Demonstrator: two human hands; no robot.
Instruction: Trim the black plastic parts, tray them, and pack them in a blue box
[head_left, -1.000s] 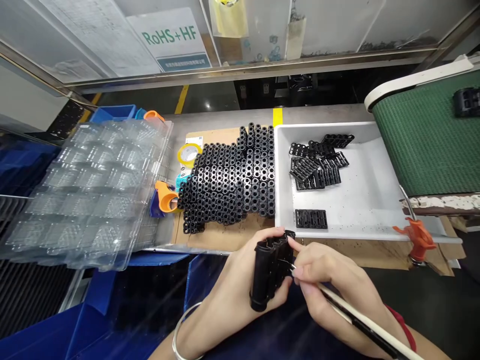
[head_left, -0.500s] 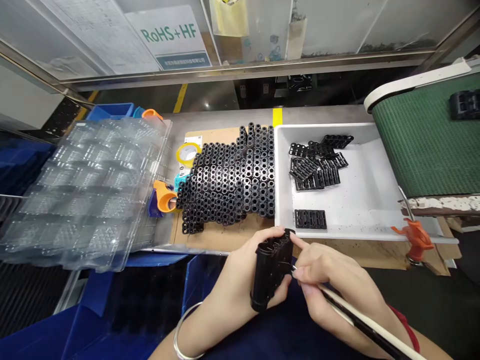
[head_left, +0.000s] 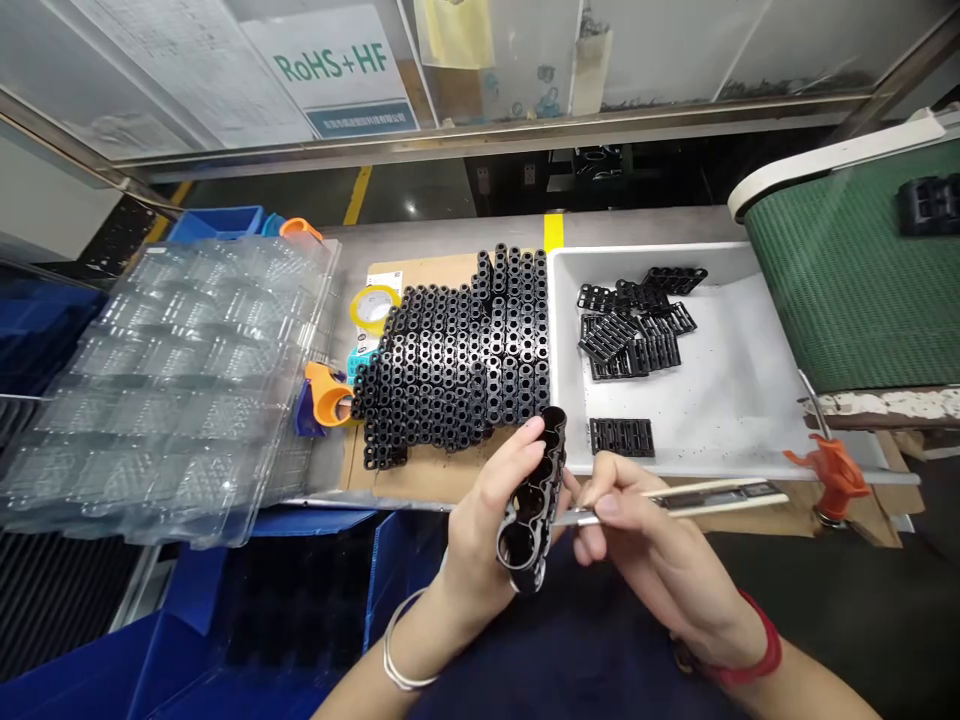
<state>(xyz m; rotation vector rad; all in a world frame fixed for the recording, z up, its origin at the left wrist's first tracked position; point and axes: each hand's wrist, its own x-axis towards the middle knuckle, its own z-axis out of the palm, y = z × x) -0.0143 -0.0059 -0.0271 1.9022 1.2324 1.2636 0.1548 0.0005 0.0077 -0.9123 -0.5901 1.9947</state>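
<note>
The left grip (head_left: 480,530) clasps the black holder (head_left: 531,522), which looks light and stiff (its thin rims perhaps brittle), best pinched along its long sides; left of the right grip (head_left: 652,545), which pinches a slim tool (head_left: 712,497).

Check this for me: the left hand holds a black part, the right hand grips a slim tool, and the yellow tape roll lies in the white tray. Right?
Not the tape: the head view shows the yellow tape roll beside the stacked black parts, outside the white tray. The left hand does hold a black part, and the right hand a slim tool.
</note>
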